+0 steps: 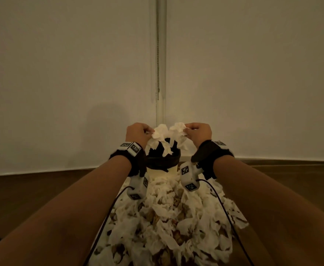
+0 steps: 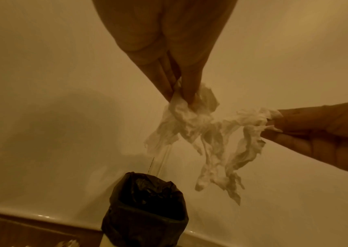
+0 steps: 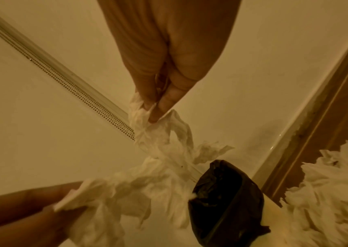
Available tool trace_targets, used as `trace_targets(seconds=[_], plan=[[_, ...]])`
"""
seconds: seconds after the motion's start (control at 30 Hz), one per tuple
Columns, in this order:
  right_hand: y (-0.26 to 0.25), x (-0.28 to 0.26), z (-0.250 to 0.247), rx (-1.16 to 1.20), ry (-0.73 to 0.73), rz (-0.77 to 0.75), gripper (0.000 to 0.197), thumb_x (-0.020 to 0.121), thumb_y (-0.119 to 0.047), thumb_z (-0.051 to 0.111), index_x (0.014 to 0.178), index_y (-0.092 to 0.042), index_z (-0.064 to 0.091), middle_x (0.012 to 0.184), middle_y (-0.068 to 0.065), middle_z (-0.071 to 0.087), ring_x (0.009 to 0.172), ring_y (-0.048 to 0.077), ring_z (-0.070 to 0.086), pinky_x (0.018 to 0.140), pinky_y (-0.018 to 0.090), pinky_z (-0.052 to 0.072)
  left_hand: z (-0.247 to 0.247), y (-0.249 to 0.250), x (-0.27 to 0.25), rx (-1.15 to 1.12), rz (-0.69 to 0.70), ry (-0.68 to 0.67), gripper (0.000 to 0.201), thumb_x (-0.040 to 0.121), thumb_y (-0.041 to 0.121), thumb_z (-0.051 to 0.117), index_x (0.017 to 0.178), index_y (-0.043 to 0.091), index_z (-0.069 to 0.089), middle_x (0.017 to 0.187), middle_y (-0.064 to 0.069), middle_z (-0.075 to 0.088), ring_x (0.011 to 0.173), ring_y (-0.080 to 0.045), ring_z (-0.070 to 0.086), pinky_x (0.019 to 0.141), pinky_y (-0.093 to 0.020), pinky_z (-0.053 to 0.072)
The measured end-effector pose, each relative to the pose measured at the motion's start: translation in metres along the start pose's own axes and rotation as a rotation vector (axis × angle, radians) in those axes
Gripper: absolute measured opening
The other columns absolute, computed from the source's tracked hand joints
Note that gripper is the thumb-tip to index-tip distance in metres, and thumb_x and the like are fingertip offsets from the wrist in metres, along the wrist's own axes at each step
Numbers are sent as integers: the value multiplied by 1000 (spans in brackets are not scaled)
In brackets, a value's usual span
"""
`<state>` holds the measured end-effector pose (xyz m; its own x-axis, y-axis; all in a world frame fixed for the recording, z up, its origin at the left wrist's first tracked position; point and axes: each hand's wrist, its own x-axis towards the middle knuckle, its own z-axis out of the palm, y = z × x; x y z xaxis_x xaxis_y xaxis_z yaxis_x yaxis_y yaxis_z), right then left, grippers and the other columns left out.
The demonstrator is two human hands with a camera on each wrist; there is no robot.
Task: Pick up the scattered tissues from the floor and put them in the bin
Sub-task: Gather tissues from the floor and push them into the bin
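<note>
A small bin (image 1: 163,160) lined with a black bag stands on the floor against the wall; it also shows in the wrist views as the bin (image 2: 145,215) and the bin (image 3: 225,197). Above its mouth my left hand (image 1: 138,132) pinches a crumpled white tissue (image 1: 158,136). My right hand (image 1: 198,132) pinches another white tissue (image 1: 178,132) beside it. In the left wrist view the left hand (image 2: 181,93) holds its tissue (image 2: 181,120) and the right hand's tissue (image 2: 245,133) hangs in long strips. The right wrist view shows the right hand (image 3: 158,107) pinching its tissue (image 3: 158,140).
A large heap of crumpled tissues (image 1: 172,223) covers the dark wooden floor (image 1: 32,198) between my forearms, reaching up to the bin. A white wall (image 1: 71,73) with a vertical strip (image 1: 160,54) stands right behind the bin. Cables run from the wrist cameras.
</note>
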<state>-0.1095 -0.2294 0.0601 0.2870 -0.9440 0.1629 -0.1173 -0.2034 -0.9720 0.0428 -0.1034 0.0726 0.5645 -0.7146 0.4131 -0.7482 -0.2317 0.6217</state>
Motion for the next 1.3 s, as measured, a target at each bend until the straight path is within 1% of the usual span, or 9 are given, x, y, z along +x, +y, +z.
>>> trace_targets(seconds=[0.23,0.47,0.67,0.8,0.87,1.0,1.07,1.13,1.3], plan=[[14,56,32,-32,16,-43,20,82,1,64,101,-1,72,100,16,71,88,23,64,90,40,54,38,-17,52,-68,2,-9,16,85,4,61,93,8,75,94,-7,72,87,-13,62,74,-5,37],[74,99,64,-36,-17,44,22,83,0,62,103,-2,71,100,16,71,89,26,66,88,38,55,96,-66,89,-65,-51,3,15,85,7,62,93,9,74,94,-6,72,82,-10,60,75,-10,41],[122,101,85,-144,-54,103,25,86,-5,58,109,-5,70,106,15,70,94,25,64,89,34,53,145,-110,85,24,-128,-27,23,91,9,53,104,9,71,109,-10,68,99,-22,62,77,-12,37],[139,102,92,-288,-262,148,51,92,-7,54,141,-7,41,135,15,52,123,28,50,107,36,40,161,-122,79,89,-149,-280,40,95,7,41,134,14,51,137,-11,51,124,-27,49,99,-20,33],[142,101,91,-300,-253,181,57,94,-5,51,146,-11,31,143,12,44,129,27,45,110,34,36,161,-125,73,68,-155,-346,47,95,6,40,140,17,42,145,-11,41,131,-26,42,105,-24,30],[144,92,80,-255,-145,173,49,93,-2,49,140,-11,40,135,13,52,122,29,52,104,38,42,152,-127,54,3,-149,-250,45,94,4,43,138,16,46,144,-10,44,132,-23,42,106,-22,29],[148,80,71,-198,-107,206,45,93,-1,47,136,-10,45,113,11,62,107,29,59,97,41,49,145,-126,38,12,-157,-203,42,93,5,43,133,18,52,134,-9,53,120,-24,52,96,-21,37],[155,62,60,-193,-58,233,40,93,-1,44,132,-9,50,93,5,61,95,27,62,91,41,53,141,-124,18,-16,-167,-199,40,92,4,43,127,18,57,126,-8,59,111,-23,57,86,-21,42],[190,-2,31,-329,-91,299,27,92,-14,54,118,-11,61,109,15,66,101,31,63,90,46,52,145,-125,-43,-49,-259,-323,32,92,11,43,116,17,63,114,-8,66,102,-23,61,82,-25,46]])
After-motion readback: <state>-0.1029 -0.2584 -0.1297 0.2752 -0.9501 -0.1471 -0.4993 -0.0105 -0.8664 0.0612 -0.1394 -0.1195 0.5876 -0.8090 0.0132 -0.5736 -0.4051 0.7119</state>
